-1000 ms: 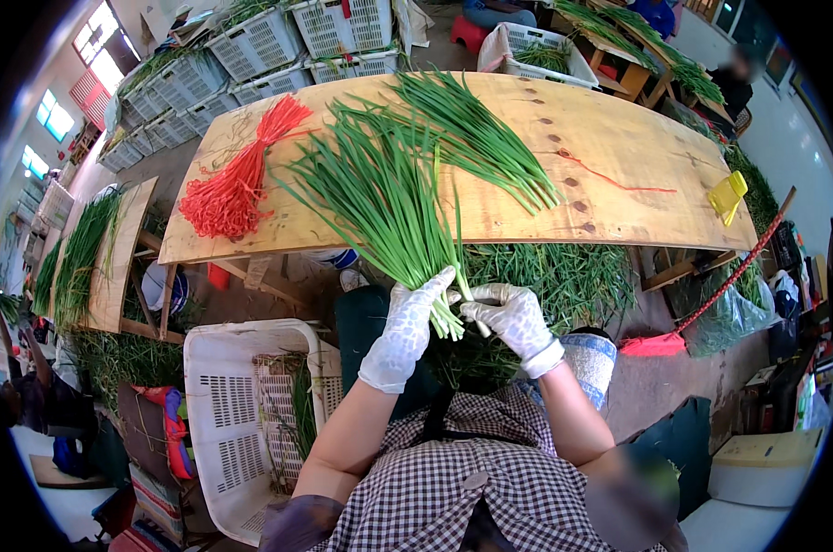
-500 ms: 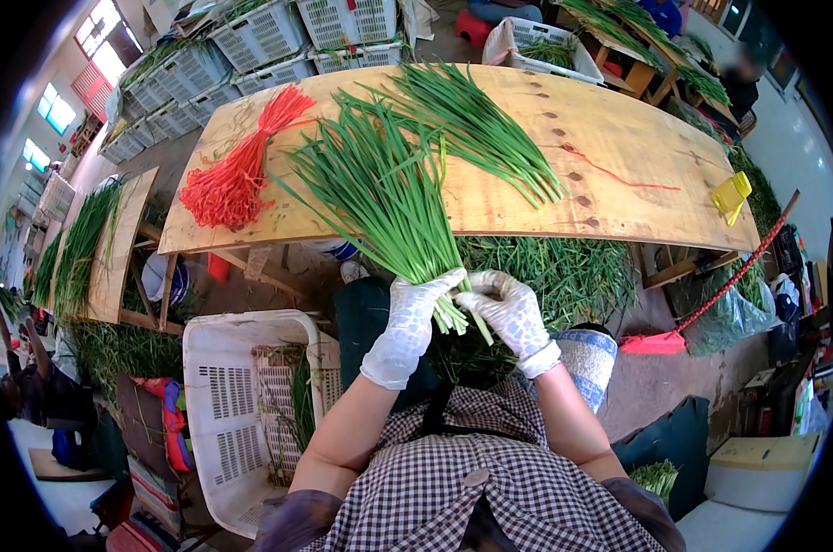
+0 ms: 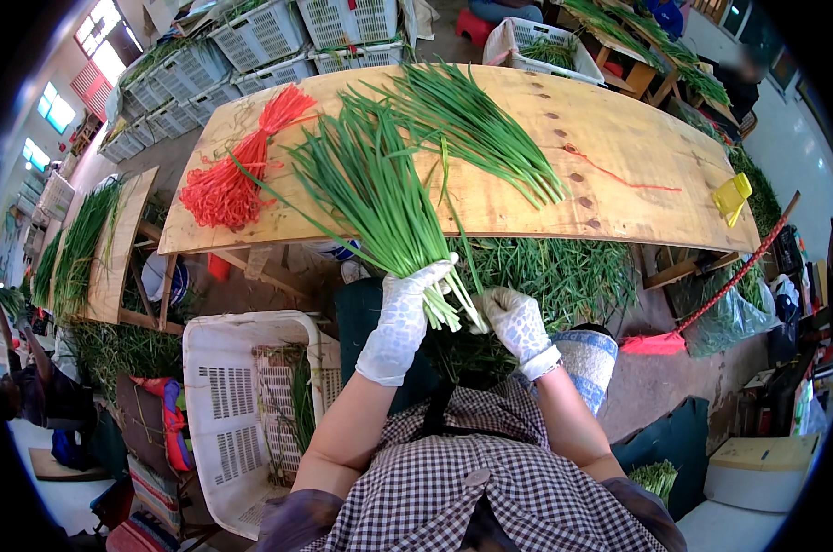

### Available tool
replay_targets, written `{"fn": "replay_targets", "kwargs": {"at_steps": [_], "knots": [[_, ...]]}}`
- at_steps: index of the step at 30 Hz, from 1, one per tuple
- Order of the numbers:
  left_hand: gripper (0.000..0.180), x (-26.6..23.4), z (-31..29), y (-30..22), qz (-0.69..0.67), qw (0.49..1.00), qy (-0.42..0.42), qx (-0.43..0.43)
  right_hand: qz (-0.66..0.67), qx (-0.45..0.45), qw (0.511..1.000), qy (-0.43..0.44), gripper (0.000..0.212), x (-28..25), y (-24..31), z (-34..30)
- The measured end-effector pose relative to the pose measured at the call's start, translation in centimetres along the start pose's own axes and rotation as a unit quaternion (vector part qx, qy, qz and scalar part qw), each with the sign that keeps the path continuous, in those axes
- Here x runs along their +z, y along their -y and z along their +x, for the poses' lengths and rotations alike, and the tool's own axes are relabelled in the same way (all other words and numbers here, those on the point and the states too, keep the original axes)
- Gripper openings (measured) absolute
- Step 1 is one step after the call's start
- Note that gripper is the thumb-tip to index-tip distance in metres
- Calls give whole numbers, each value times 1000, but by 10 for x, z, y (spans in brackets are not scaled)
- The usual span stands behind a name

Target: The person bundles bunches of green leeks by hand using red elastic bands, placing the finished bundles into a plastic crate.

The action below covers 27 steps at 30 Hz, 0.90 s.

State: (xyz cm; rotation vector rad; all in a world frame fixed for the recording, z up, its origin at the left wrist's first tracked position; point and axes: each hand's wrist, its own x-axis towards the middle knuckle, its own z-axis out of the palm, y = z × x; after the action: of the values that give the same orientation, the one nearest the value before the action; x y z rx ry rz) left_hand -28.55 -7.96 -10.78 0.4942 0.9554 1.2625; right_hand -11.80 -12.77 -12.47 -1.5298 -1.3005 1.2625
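My gloved left hand (image 3: 400,311) is wrapped round a bunch of garlic chives (image 3: 380,198), just above its pale stem ends. The leaves fan away over the near edge of the wooden table (image 3: 642,138). At the right of those stem ends, my gloved right hand (image 3: 516,324) pinches a chive stalk (image 3: 468,294) standing slightly apart from the bunch. A second bunch of chives (image 3: 495,138) lies on the tabletop, stems toward the right. Left of the held bunch rests a bundle of red plastic ties (image 3: 232,184). One loose red tie (image 3: 624,180) lies farther right.
A yellow plastic object (image 3: 731,195) sits at the table's right end. Loose greens (image 3: 564,276) are heaped below the table. A white crate (image 3: 223,414) stands at my left, a blue-and-white bucket (image 3: 584,363) by my right arm. Stacked crates (image 3: 260,37) and other people are farther back.
My right hand has moved slightly down and right, away from my left hand, with a stalk drawn out from the bunch's right side. The held bunch has shifted a little left.
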Motion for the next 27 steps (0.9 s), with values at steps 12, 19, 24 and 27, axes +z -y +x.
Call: {"fn": "replay_targets", "kwargs": {"at_steps": [12,19,24,27], "knots": [[32,12,-12,-4,77,994,71,-42,63,-8,997,48,30,-14,21,-12],[25,21,-29,-37,-86,975,201,30,-277,-164,944,-79,25,-56,70,25],[25,19,-22,-33,-76,988,133,-22,-571,-164,733,-330,23,-90,65,96],[23,22,-16,-16,-91,988,115,-57,-700,-88,621,-341,12,-107,46,134]]}}
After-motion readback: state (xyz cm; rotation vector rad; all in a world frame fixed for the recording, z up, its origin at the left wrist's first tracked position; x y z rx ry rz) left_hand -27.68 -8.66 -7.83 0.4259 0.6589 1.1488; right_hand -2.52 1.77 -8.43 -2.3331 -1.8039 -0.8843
